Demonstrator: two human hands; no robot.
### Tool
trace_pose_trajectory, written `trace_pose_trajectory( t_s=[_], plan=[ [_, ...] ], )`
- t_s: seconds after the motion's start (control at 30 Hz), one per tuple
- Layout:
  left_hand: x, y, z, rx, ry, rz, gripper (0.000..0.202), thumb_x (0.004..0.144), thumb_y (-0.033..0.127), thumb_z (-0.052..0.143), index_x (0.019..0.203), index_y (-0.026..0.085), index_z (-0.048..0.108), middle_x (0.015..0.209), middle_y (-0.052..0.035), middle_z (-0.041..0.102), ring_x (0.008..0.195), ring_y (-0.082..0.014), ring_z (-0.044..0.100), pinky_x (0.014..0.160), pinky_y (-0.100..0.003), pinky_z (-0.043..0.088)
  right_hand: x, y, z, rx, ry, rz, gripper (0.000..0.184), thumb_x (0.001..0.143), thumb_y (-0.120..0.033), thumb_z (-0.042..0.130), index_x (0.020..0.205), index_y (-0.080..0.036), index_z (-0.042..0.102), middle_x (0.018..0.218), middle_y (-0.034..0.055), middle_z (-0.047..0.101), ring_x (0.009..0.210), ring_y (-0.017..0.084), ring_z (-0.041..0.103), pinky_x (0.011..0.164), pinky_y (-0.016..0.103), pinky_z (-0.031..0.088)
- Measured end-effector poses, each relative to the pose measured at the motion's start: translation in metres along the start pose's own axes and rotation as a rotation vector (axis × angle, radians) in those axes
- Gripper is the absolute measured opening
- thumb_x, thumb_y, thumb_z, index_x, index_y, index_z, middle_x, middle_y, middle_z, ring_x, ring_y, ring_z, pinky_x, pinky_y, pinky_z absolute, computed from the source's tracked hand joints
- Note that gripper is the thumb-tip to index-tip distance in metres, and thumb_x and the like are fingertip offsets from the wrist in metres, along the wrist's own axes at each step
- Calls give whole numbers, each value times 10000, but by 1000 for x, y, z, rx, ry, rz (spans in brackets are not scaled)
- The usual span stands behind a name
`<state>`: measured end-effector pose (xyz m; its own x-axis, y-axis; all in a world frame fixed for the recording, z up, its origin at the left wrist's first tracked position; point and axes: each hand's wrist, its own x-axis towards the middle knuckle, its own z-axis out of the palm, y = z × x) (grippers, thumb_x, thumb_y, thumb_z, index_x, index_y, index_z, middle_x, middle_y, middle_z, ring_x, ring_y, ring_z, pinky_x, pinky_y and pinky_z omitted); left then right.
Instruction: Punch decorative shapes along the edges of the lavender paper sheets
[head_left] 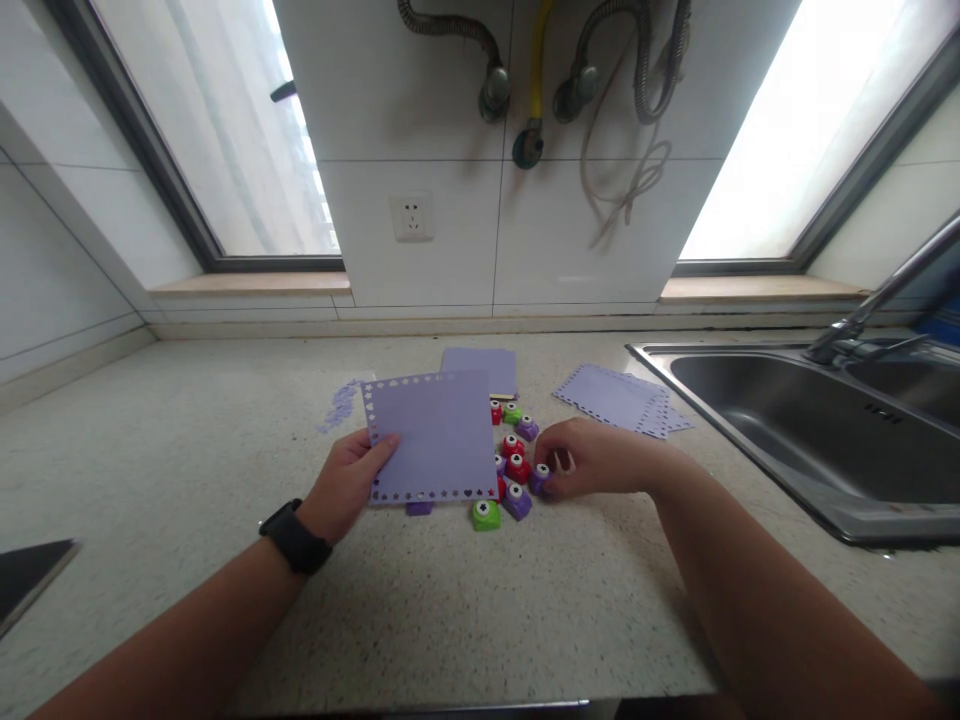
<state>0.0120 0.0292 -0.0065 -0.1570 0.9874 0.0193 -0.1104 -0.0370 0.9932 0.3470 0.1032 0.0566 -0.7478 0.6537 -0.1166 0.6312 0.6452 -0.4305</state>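
My left hand (357, 476) pinches the left edge of a purple sheet of paper (435, 430), thumb on top. Small cut-out shapes run along the sheet's top, left and bottom edges. On the right, my right hand (574, 458) has its fingers closed around a purple craft punch (541, 477) at counter level. Beside it stand several more small punches, among them a red punch (517, 467), a purple punch (517, 500) and a green punch (486, 514). The held sheet hides part of this group.
Behind the held sheet lies a stack of purple paper (480, 358). Punched purple sheets (611, 397) rest to the right, near the steel sink (750, 440). Purple paper scraps (341, 405) are scattered at left on the speckled counter (225, 420). A dark flat object (34, 575) sits far left.
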Motion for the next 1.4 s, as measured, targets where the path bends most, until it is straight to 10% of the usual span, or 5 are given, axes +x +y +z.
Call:
trace_pose_trajectory(
  t_s=[0.47, 1.4],
  plan=[
    [-1, 1, 2, 49, -16, 46, 452, 800, 534, 835, 1024, 143, 802, 840, -70, 834, 687, -233, 759, 721, -376, 636, 14, 8, 6, 892, 537, -106, 301, 834, -349, 851, 1048, -225, 680, 968, 60, 780, 787, 188, 753, 735, 357, 611],
    [-5, 2, -5, 510, 49, 289, 356, 930, 482, 673, 1055, 175, 803, 995, -80, 820, 911, -280, 732, 830, -378, 602, 16, -19, 23, 712, 829, -464, 447, 789, -199, 904, 1169, -275, 681, 1060, 33, 702, 977, 211, 662, 893, 409, 553]
  ],
)
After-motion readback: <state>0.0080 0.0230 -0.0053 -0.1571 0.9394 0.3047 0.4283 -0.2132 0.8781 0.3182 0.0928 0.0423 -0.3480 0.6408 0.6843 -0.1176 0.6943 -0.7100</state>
